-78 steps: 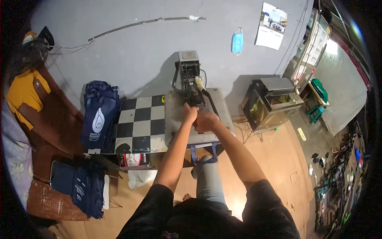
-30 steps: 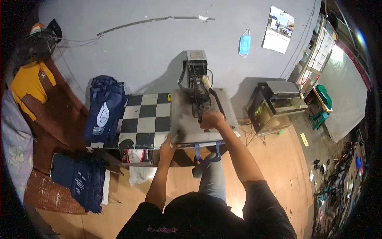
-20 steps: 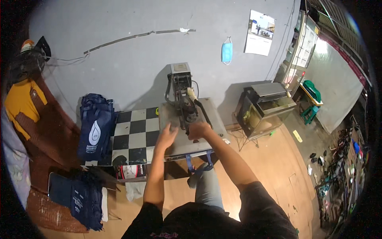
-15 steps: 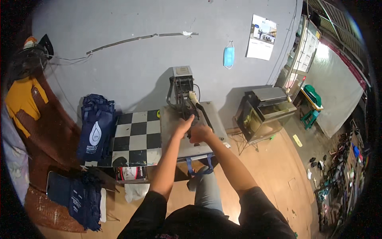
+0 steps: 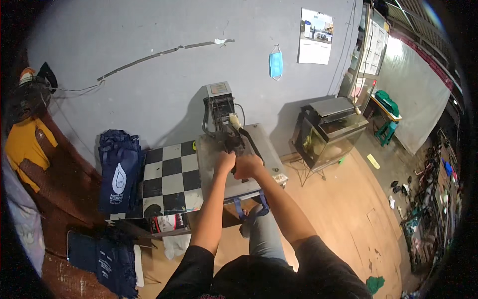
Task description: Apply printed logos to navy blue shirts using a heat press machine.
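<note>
A heat press [image 5: 219, 90] with a grey metal plate [image 5: 264, 137] stands against the wall in front of me. Its black lever handle [image 5: 251, 144] slants down toward me. My right hand [image 5: 249, 166] is closed round the near end of this handle. Close beside it, my left hand [image 5: 226, 162] is also closed, its grip on the handle mostly covered by the fingers. Both arms stretch forward. Dark blue bag straps [image 5: 264, 203] hang over the plate's front edge; any bag body under the press is hidden.
Left of the press is a black-and-white checkered tabletop [image 5: 172, 166], with stacked navy bags [image 5: 119, 169] at its left end. More navy bags [image 5: 112, 264] lie lower left. A glass tank [image 5: 328, 134] on a thin stand is to the right. Shoes [image 5: 398, 189] lie beyond.
My left thumb, raised before, is now folded in, and both hands sit slightly lower on the press. The whole view has shifted a little.
</note>
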The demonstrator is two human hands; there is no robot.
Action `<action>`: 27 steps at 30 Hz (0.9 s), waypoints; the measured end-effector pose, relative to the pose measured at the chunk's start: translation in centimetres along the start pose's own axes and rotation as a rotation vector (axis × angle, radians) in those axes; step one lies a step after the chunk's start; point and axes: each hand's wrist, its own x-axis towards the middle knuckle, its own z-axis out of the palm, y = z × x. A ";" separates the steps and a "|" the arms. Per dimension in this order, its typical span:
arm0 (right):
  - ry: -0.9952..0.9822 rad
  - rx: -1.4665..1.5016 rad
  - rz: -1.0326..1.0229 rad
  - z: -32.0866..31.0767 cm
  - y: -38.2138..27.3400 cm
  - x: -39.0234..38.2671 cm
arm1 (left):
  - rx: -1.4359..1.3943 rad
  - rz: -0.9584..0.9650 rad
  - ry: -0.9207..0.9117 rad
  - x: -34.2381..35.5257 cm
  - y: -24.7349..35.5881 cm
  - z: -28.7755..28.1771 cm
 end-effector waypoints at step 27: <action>0.031 0.047 0.030 0.5 -0.8 -0.6 | -0.025 0.051 0.091 -1.2 0.0 0.3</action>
